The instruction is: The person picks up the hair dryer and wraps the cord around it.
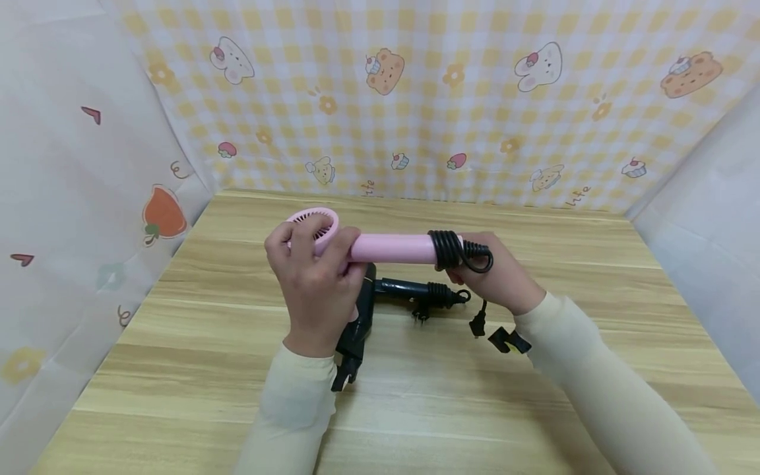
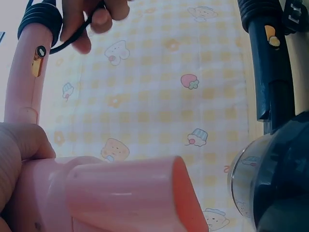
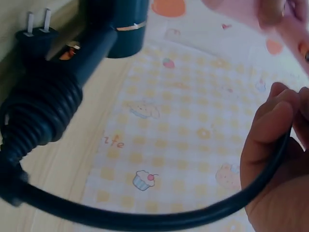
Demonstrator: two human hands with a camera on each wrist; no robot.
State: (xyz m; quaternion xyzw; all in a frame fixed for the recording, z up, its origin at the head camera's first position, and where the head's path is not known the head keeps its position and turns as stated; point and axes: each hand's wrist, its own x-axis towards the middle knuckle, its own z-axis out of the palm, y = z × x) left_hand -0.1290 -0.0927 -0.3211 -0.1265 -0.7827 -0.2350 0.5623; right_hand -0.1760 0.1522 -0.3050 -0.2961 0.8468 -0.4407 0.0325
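Observation:
A pink hair dryer (image 1: 392, 249) is raised above the table, its handle pointing right. My left hand (image 1: 315, 284) grips its head around the round air vent. Black cord (image 1: 446, 249) is coiled around the far end of the handle. There, my right hand (image 1: 489, 274) holds a length of the cord between curled fingers, clearest in the right wrist view. A black plug (image 1: 477, 324) hangs below that hand. Underneath lies a black hair dryer (image 1: 404, 288), its cord coiled around the handle and its head partly hidden by my left hand.
The wooden table (image 1: 178, 343) reaches back to a yellow-checked cloth (image 1: 415, 125) with cartoon prints. White printed cloth (image 1: 71, 198) hangs at the left, and a pale cloth (image 1: 712, 171) at the right. The black dryer's two-pin plug (image 1: 421, 313) lies beside its handle.

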